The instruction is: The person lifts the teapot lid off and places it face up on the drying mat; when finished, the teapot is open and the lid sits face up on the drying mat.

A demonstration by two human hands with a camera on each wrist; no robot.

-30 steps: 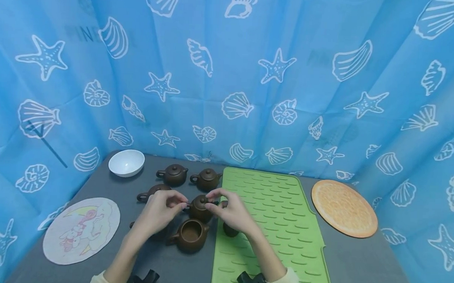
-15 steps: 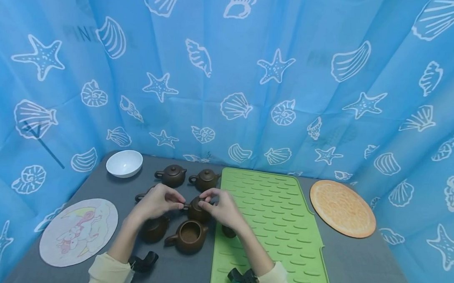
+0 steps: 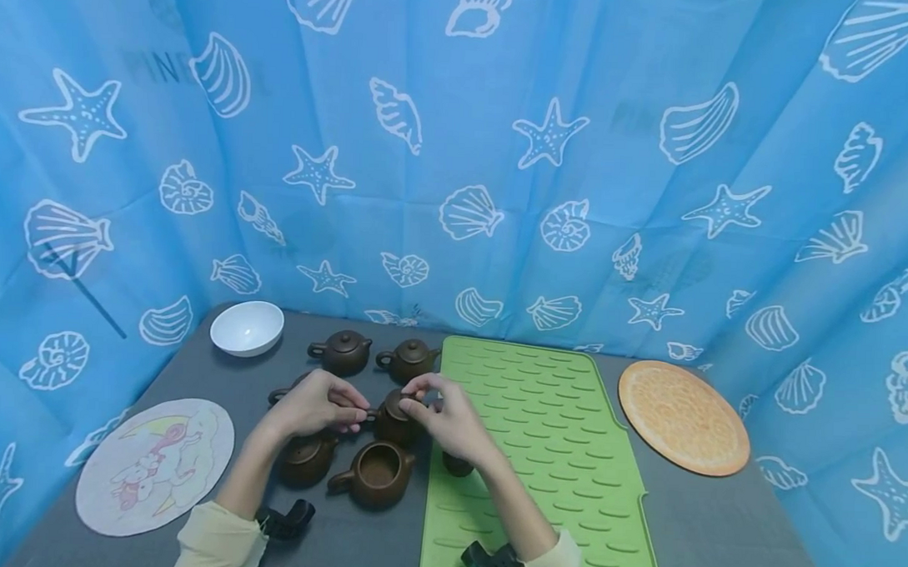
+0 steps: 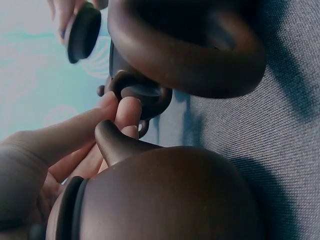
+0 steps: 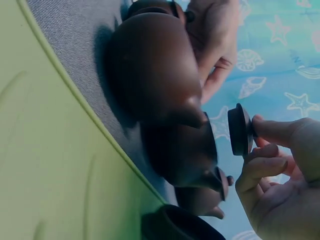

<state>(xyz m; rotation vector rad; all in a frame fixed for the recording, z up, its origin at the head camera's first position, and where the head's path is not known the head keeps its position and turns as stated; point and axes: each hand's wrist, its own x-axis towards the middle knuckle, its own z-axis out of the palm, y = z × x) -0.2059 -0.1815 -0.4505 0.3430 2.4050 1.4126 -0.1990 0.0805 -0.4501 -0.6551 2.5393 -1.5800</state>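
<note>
Teapots crowded the left half of the grey tabletop [image 3: 701,526], and we worked on the middle teapot [image 3: 393,423], which stood just beside the left edge of the green mat [image 3: 561,454]. Our left hand [image 3: 316,405] pinched its handle [image 4: 142,95] between thumb and fingers, a closed grip steadying the body. Our right hand [image 3: 449,417] held the small lid [image 5: 240,130] by its knob between fingertips, edge-on and just clear of the pot's mouth.

We judged the lid the weak point: held only at the knob and tilted, it could slip and drop onto the pot's rim or the tabletop, and clay chips easily. The open teapot [image 3: 375,474] and another lidded teapot [image 3: 307,458] sat touching or nearly touching our wrists, so a careless sweep could knock them. Two more teapots [image 3: 410,359] and a white bowl [image 3: 246,327] stood towards the far edge, well apart from the danger.
</note>
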